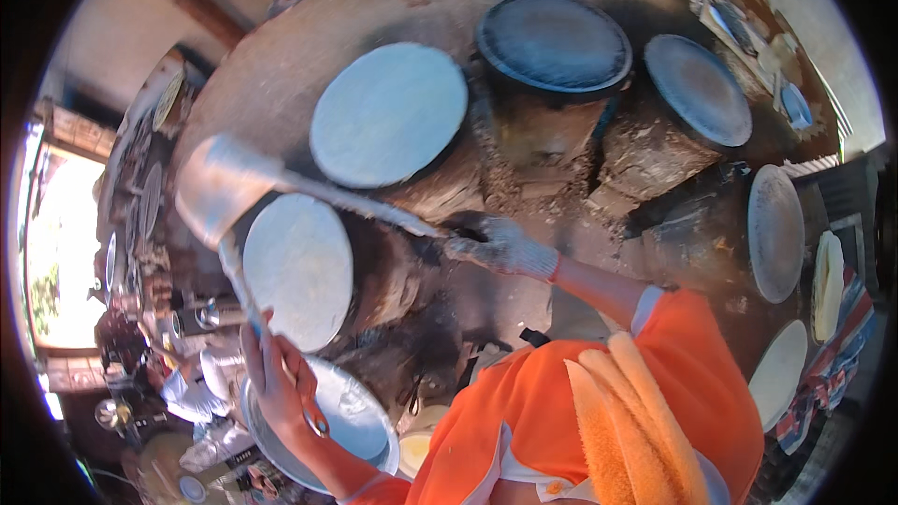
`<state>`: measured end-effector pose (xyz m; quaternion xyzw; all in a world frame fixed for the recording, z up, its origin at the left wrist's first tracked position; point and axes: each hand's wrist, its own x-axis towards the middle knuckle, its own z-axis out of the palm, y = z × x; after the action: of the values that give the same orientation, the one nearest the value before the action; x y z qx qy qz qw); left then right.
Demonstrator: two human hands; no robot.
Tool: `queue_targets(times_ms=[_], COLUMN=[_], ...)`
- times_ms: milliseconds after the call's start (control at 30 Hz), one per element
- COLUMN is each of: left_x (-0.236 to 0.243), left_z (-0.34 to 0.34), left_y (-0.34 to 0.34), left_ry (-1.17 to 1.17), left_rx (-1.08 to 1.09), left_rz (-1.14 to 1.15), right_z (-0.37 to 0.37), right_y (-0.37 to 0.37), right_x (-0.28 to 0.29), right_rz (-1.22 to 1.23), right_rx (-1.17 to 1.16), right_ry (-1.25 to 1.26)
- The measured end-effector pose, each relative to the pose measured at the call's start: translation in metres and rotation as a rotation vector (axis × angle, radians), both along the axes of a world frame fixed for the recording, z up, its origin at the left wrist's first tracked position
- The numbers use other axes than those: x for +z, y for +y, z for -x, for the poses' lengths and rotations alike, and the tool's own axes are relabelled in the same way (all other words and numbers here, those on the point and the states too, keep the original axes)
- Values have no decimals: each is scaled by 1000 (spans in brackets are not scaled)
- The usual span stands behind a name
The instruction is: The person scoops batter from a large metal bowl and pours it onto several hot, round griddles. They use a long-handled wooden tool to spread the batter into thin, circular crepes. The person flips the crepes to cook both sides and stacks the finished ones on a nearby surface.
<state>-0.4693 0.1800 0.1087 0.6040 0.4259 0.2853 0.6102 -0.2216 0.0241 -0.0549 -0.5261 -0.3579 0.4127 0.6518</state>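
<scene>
My right hand [500, 245] wears a white knit glove and grips the end of a long-handled metal dipper [213, 189], whose cup hangs over the left side of the stove. My left hand [276, 374] is bare and closed on a thin flat spatula [234, 266] that points up past a round griddle coated in pale batter [297, 266]. Just below that hand sits a metal bowl [360, 425] holding white batter. A second batter-covered griddle [388, 112] lies beyond the dipper's handle.
The brown clay stove [561, 159] carries more round griddles: a dark one [554, 42], a grey one [697, 89] and pale ones [774, 232] at the right. A stack of flat rounds [828, 285] lies on patterned cloth. Metal pots and lids [150, 196] crowd the left.
</scene>
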Motion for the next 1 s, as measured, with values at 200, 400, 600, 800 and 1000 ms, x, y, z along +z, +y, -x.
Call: queue_targets(times_ms=[200, 400, 600, 800, 1000], left_x=[-10, -103, -190, -220, -200], left_z=[-273, -501, -596, -600, -634], left_y=[-60, -103, -104, -59, -63], left_ry=[25, -27, 369, 406, 473], left_rx=[-444, -861, -957, -986, -1119], left_rz=[196, 397, -1198, -1479, -1288], right_z=[-129, -248, -316, -277, -237], right_y=[-117, -159, -131, -126, -115], right_x=[-60, -179, -59, -31, -68], right_rz=[-401, -356, 858, 1026, 745], right_rx=[-451, -1050, -1063, -870, -1322], right_ry=[764, 504, -557, -335, -424])
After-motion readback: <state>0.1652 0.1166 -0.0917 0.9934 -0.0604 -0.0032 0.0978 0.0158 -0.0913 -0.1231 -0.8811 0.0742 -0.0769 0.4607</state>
